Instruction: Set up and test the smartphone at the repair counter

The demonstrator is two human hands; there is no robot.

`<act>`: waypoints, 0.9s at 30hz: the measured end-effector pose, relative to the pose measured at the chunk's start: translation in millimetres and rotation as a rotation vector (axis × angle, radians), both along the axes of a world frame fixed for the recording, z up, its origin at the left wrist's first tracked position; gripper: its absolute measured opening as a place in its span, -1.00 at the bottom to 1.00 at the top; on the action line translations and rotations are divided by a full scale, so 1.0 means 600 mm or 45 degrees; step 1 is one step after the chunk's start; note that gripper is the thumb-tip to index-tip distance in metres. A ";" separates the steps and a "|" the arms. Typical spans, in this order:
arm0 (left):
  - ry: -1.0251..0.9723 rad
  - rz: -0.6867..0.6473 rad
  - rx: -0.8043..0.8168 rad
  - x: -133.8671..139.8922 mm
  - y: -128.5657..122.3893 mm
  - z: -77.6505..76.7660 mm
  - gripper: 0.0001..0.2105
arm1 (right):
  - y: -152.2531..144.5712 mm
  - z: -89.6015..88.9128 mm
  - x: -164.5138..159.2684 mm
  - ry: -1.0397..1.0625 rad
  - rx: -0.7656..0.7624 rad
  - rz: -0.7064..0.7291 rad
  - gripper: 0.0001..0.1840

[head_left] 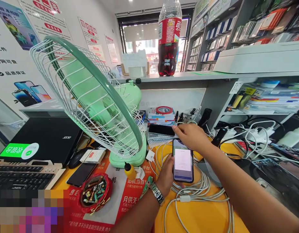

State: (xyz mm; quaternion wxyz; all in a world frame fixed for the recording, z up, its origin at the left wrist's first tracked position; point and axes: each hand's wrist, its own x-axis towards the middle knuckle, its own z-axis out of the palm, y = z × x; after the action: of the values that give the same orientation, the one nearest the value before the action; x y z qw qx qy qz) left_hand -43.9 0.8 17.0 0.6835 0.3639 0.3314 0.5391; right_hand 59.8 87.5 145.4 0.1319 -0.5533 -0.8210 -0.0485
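My left hand [166,174] is closed around the left edge of a smartphone [182,161], held upright with its screen lit and a white panel showing. Past it, my right hand [192,136] reaches forward, its fingers closed at the right end of a second, dark-screened phone [161,129]. That phone lies sideways over a stack of flat clear packets [159,139] beside the fan. Part of my right fingers is hidden behind the hand itself. Under the lit phone, coils of grey-white cable [200,187] spread over the yellow tabletop [195,216].
A green fan [91,97] stands left of centre. Before it are a red ashtray [96,192] full of cigarette butts, a yellow bottle [130,171] and another phone [81,174]. A laptop [42,136] and keyboard [23,174] sit left. A cola bottle [169,42] tops the shelf.
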 end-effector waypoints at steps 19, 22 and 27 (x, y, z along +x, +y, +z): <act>-0.063 0.005 0.071 0.000 -0.001 0.000 -0.64 | 0.001 -0.005 -0.026 -0.249 -0.002 0.045 -0.28; -0.059 0.010 0.075 0.001 -0.001 0.001 -0.65 | 0.003 -0.016 -0.028 -0.307 0.000 0.072 -0.27; -0.052 0.015 0.075 0.001 0.003 0.001 -0.61 | 0.007 -0.016 -0.029 -0.289 -0.005 0.070 -0.27</act>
State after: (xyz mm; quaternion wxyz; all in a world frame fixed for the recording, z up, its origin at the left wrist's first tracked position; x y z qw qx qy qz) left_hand -43.2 2.4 17.6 0.6759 0.3708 0.3036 0.5599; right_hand 42.7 91.8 135.7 0.0381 -0.5218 -0.8457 -0.1056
